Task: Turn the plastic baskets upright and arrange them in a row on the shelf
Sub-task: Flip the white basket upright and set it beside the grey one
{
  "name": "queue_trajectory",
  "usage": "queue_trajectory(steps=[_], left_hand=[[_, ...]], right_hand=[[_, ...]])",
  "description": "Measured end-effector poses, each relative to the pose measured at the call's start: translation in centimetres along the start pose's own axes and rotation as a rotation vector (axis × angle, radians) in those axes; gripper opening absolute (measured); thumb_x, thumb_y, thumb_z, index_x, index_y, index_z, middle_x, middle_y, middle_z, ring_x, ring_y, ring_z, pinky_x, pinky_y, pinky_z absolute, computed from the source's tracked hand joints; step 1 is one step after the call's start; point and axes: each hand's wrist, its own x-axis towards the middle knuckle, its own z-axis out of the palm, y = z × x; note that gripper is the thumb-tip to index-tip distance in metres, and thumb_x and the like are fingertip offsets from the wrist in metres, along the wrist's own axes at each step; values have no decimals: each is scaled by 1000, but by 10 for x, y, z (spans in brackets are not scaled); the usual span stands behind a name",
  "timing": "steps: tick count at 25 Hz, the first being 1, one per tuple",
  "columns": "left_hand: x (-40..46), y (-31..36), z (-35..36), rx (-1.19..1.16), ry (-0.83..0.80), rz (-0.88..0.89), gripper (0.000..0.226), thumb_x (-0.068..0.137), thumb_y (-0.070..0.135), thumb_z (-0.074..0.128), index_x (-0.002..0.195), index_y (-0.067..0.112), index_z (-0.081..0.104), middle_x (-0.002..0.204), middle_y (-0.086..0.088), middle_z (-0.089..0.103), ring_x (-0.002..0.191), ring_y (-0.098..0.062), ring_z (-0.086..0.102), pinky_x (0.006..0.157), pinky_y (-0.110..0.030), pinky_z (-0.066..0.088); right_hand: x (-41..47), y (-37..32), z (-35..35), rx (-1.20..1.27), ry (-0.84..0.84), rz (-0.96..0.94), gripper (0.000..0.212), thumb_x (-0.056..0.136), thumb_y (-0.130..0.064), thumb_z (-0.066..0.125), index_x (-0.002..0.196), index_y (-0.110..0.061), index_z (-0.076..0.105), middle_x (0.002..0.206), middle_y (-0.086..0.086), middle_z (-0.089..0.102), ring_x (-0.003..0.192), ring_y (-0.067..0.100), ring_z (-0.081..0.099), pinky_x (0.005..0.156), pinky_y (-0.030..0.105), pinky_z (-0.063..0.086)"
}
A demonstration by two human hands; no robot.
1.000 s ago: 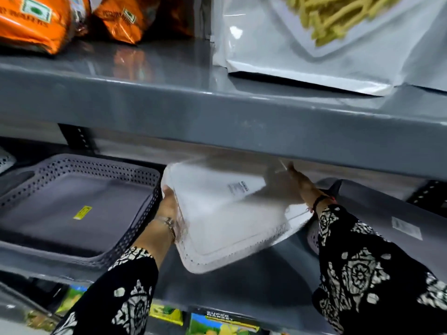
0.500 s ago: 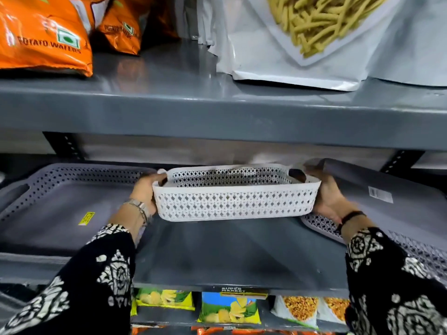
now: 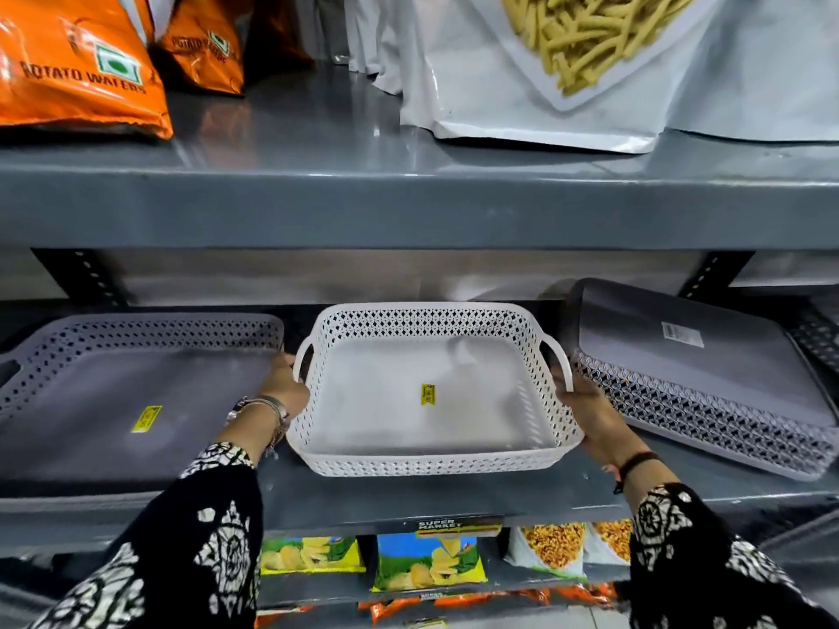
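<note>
A white perforated plastic basket (image 3: 436, 438) sits upright in the middle of the grey shelf (image 3: 408, 497), open side up, with a yellow sticker inside. My left hand (image 3: 283, 385) grips its left side by the handle. My right hand (image 3: 590, 413) holds its right side below the other handle. To the left, a grey basket (image 3: 113, 392) stands upright, close beside the white one. To the right, another grey basket (image 3: 708, 379) lies upside down and tilted, bottom up, with a barcode label.
The shelf above (image 3: 408, 206) hangs low over the baskets and carries orange wafer bags (image 3: 72, 70) and white snack bags (image 3: 567, 65). Snack packets (image 3: 426, 565) fill the shelf below. Another perforated basket edge (image 3: 817, 342) shows at far right.
The white basket went from bottom-up and tilted, to upright in the air, to resting on the shelf between the grey baskets. Both hands stayed on its sides.
</note>
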Motion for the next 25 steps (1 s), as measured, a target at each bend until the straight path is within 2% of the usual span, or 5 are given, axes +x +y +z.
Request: queue_trajectory(steps=[5, 11, 18, 22, 25], left_hand=[[-4, -7, 6, -3, 23, -21, 50, 88, -9, 37, 135, 4, 25, 135, -26, 42, 100, -31, 47, 81, -31, 40], [-7, -12, 6, 55, 33, -37, 51, 89, -10, 35, 136, 4, 23, 137, -26, 39, 121, -40, 46, 94, -41, 44], [-13, -17, 9, 64, 23, -4, 62, 86, -10, 38, 141, 7, 17, 138, -26, 41, 102, -35, 50, 80, -39, 48], [-26, 10, 18, 309, 197, 181, 73, 81, -5, 50, 145, 4, 15, 148, -23, 29, 132, -40, 35, 107, -42, 36], [-38, 51, 38, 356, 198, 348, 68, 85, 4, 53, 144, 0, 19, 146, -26, 32, 135, -37, 31, 110, -39, 29]], right_hand=[[1, 9, 1, -31, 53, -18, 44, 88, 8, 36, 131, 0, 44, 132, 16, 51, 125, 27, 42, 113, 41, 26], [1, 13, 0, 12, 48, -10, 42, 90, 7, 36, 130, -3, 44, 128, 7, 49, 121, 20, 39, 113, 39, 20], [-7, 16, 2, 14, 34, -18, 41, 91, 1, 37, 131, -7, 44, 129, 12, 52, 126, 29, 42, 113, 47, 27], [-14, -3, -7, -4, 39, -126, 46, 91, -6, 46, 136, -8, 37, 141, 12, 44, 132, 28, 39, 114, 43, 27], [-20, -26, -33, 21, 111, -219, 46, 91, -13, 47, 135, -5, 38, 138, 7, 44, 130, 21, 38, 101, 27, 29]])
